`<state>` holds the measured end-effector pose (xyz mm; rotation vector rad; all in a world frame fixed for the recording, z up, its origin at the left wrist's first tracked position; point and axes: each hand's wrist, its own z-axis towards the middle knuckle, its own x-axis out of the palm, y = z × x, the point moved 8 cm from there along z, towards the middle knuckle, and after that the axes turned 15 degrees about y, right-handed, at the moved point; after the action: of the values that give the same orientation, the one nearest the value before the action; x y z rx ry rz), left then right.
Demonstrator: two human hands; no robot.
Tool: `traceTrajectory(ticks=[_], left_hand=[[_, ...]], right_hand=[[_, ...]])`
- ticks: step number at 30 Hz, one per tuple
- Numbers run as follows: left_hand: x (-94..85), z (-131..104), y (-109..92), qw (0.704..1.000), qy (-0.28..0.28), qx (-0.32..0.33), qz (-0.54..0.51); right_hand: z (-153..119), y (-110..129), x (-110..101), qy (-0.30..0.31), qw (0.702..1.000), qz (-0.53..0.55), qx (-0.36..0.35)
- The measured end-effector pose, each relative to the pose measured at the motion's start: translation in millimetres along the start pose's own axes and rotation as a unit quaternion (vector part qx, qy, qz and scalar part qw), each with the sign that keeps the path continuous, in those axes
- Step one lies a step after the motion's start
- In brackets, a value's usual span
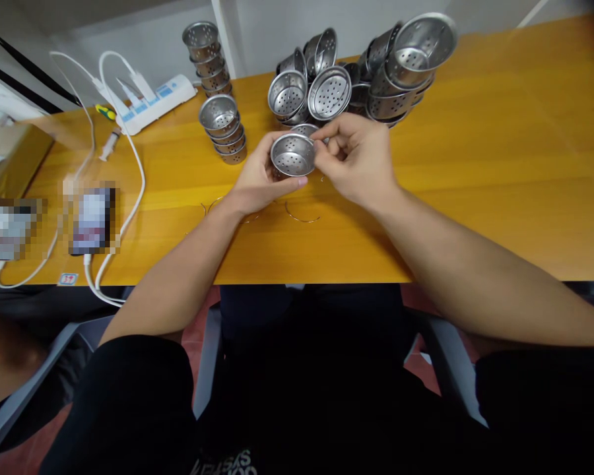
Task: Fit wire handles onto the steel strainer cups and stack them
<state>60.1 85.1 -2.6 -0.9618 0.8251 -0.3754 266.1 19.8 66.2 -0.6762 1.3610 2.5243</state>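
A small perforated metal cup (293, 156) is tilted with its open top toward me, in my left hand (257, 175), whose fingers and thumb wrap its left side and bottom. My right hand (356, 158) is pinched at the cup's right rim; whatever lies between thumb and index finger is too small to make out. Just behind the held cup, part of another perforated cup (304, 129) shows. Thin curved wires (303, 220) lie on the table below my hands, some partly hidden by my left wrist.
Cup stacks stand at the back left (219, 113) and behind my hands (329, 92), with more at the right (420, 49). A power strip (163, 102), white cables, a syringe (110, 145) and a phone (93, 221) occupy the table's (499, 165) left. Someone's arm (10, 353) is at far left.
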Motion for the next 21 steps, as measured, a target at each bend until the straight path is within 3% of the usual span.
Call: traceTrajectory(ticks=[9,15,21], left_hand=[[5.9,-2,-3,0.999,0.023,0.035,0.021],[12.1,-6,-26,0.995,0.022,0.051,0.085],[14.1,-7,-43,0.991,0.0,0.025,0.129]], right_hand=[[-1,3,-3,0.015,0.999,-0.048,0.015],[-1,2,1,0.018,0.998,-0.056,0.013],[-2,-6,2,0.02,0.999,-0.034,0.011]])
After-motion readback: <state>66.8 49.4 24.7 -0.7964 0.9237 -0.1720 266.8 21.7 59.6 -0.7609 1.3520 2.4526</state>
